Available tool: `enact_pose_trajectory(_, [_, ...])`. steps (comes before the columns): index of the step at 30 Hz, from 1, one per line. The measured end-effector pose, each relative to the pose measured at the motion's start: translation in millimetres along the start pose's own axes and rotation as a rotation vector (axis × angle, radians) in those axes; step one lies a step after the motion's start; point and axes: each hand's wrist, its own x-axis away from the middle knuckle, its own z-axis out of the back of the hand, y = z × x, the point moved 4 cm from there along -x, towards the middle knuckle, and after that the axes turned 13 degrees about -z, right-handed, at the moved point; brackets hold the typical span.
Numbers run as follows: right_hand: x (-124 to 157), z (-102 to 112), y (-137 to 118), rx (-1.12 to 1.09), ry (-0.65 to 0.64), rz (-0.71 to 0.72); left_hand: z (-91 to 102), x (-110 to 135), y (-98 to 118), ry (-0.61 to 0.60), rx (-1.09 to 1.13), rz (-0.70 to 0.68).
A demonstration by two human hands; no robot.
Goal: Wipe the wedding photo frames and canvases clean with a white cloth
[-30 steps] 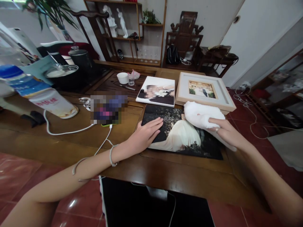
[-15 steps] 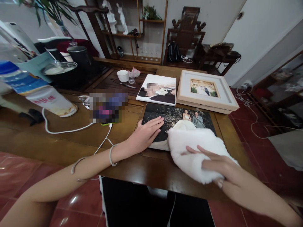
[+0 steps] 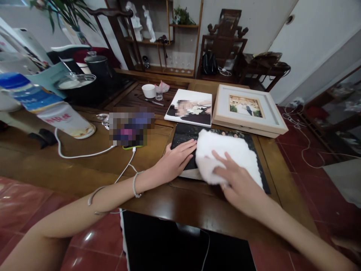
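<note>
A dark photo print lies flat on the wooden table in front of me. My left hand rests flat on its left edge, fingers stretched out. My right hand presses a fluffy white cloth down on the middle of the print, fingers spread over the cloth. The cloth hides most of the picture.
Behind the print lie a smaller photo canvas and a white framed photo. A phone on a white cable sits to the left, with a blue-and-white bottle, a white cup and a dark kettle further back.
My right hand has swept the white cloth from the print's upper right, down to its near edge, then back up onto its middle. My left hand has stayed in place.
</note>
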Motion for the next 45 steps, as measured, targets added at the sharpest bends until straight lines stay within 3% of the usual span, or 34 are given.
enact_pose_trajectory(3, [38,-5,-28,-0.061,-0.136,0.086,0.4,1,0,-0.032,0.012,0.001])
enact_pose_trajectory(6, [45,-2,-33,-0.118,-0.190,0.112,0.7,2,-1,-0.047,0.014,0.007])
enact_pose_trajectory(9, [20,5,-13,-0.112,-0.135,0.061,0.5,1,0,-0.041,0.021,-0.004])
enact_pose_trajectory(15, [-58,14,37,-0.095,0.080,0.020,-1.2,0,-1,0.008,-0.018,-0.002])
enact_pose_trajectory(18, [-74,12,46,-0.055,0.166,-0.020,-2.3,0,-1,0.012,-0.018,-0.013])
enact_pose_trajectory(21, [-58,7,34,0.024,0.162,-0.018,-1.6,0,-1,0.019,-0.010,-0.018])
enact_pose_trajectory(26, [6,-2,-11,0.035,0.047,0.020,2.0,0,2,0.001,0.023,-0.009])
enact_pose_trajectory(29, [32,-4,-23,-0.018,0.001,0.060,2.9,-1,3,-0.016,0.022,-0.011])
enact_pose_trajectory(32, [28,-1,-7,-0.009,0.035,0.028,1.8,0,1,-0.006,0.007,-0.008])
enact_pose_trajectory(38, [-26,14,54,0.118,0.232,-0.186,-2.2,1,-1,0.014,0.008,-0.013])
enact_pose_trajectory(41, [-43,13,54,0.122,0.240,-0.172,2.1,-1,-1,0.099,0.099,-0.008])
enact_pose_trajectory(45, [-39,0,16,0.076,0.105,0.090,18.9,-1,-6,0.429,0.273,0.059])
